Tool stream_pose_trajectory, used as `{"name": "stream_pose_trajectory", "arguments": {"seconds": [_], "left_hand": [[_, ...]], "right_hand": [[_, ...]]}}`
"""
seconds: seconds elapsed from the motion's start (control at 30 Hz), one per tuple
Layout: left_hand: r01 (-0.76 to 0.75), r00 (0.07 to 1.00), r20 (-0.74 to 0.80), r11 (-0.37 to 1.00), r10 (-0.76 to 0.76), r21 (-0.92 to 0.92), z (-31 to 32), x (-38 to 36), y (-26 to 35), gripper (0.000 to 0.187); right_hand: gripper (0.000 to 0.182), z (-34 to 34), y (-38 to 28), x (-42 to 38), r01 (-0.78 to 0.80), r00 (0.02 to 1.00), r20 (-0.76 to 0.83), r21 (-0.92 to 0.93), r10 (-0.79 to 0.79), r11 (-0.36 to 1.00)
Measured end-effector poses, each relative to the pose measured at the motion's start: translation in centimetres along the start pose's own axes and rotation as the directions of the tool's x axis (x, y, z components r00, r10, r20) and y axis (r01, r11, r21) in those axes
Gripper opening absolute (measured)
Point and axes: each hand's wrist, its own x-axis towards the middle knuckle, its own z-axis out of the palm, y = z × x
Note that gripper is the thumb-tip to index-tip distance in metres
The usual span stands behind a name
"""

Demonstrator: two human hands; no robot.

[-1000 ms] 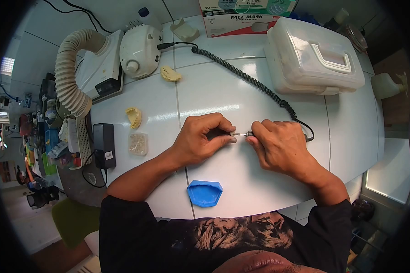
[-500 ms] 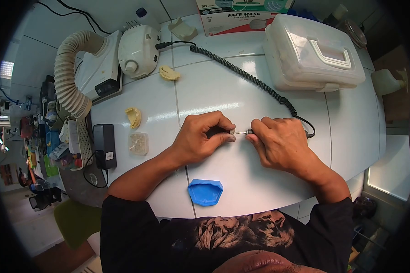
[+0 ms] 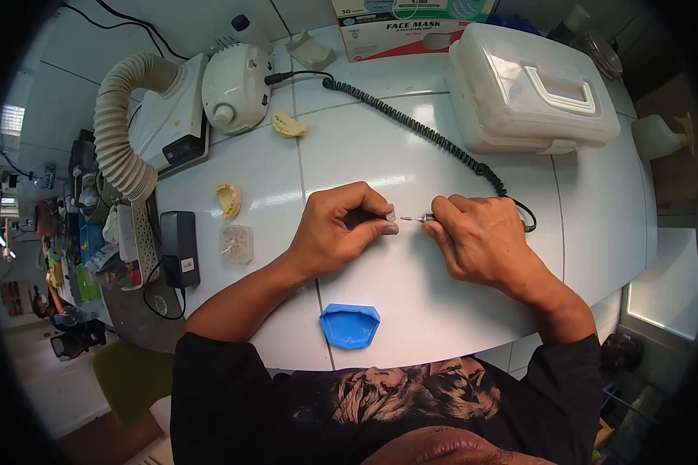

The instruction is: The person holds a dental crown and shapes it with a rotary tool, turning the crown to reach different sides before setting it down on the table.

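Observation:
My left hand (image 3: pixel 333 232) pinches a small greyish piece (image 3: pixel 390 215) between thumb and fingertips; its exact kind is too small to make out. My right hand (image 3: pixel 484 240) grips a rotary handpiece (image 3: pixel 429 218), mostly hidden in the fingers, with its thin metal bur (image 3: pixel 411 218) pointing left. A short gap separates the bur's tip from the piece. From the handpiece's far end, a coiled black cord (image 3: pixel 434 138) runs back to a white control unit (image 3: pixel 237 85). Nearer my body lies a blue mould (image 3: pixel 349 343) with a hollow top.
Two yellowish dental casts, one (image 3: pixel 288 125) farther back and one (image 3: pixel 227 200) nearer, lie left of centre. A small clear box (image 3: pixel 236 244) and black power adapter (image 3: pixel 180 248) are at left. Behind stand a hose machine (image 3: pixel 124 124), a mask box (image 3: pixel 403 35) and a white carry case (image 3: pixel 527 93).
The bur, which reached the small piece held in my left hand, is now apart from it. My left hand has shifted slightly, and more of the piece shows.

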Motion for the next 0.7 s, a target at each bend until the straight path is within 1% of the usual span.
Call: {"name": "stream_pose_trajectory", "arguments": {"seconds": [0.03,0.13,0.17,0.27,0.33,0.43,0.53,0.63,0.7], "left_hand": [[0.012,0.999,-0.03,1.0,-0.013,-0.025,-0.1,0.1,-0.2,0.017],[0.029,0.992,-0.116,0.97,-0.059,-0.241,0.0,0.4,-0.2,0.017],[0.042,0.993,-0.101,0.977,-0.064,-0.207,0.0,0.4,0.1,0.017],[0.074,0.995,-0.054,0.992,-0.08,-0.102,0.0,0.4,0.8,0.018],[0.082,0.996,-0.019,0.996,-0.083,-0.035,-0.2,0.4,0.5,0.018],[0.046,0.998,-0.048,0.998,-0.048,-0.032,0.2,0.2,-0.2,0.018],[-0.034,0.998,-0.059,0.999,0.035,0.03,0.4,0.2,-0.3,0.02],[-0.055,0.997,-0.053,0.993,0.06,0.102,0.3,0.3,0.0,0.02],[-0.05,0.997,-0.057,0.994,0.056,0.094,0.3,0.2,0.0,0.019]], "right_hand": [[0.031,0.0,0.3,0.0,-0.015,1.0,-0.011,0.011,0.015,1.0],[0.032,-0.2,0.8,0.1,-0.056,0.998,-0.015,0.053,0.057,0.997],[0.032,-0.2,0.9,0.1,-0.072,0.997,-0.01,0.069,0.073,0.995],[0.033,-0.1,0.5,0.1,-0.045,0.999,0.004,0.045,0.044,0.998],[0.033,0.3,0.4,0.1,-0.039,0.999,-0.018,0.044,0.04,0.998],[0.032,0.4,0.0,0.1,-0.024,0.999,-0.028,0.035,0.025,0.999],[0.032,0.5,-0.3,0.1,-0.01,1.0,-0.02,0.02,0.01,1.0],[0.031,0.4,-0.5,0.2,-0.01,1.0,-0.016,0.012,0.011,1.0],[0.031,0.5,-0.6,0.3,-0.007,1.0,-0.02,0.01,0.008,1.0]]}}
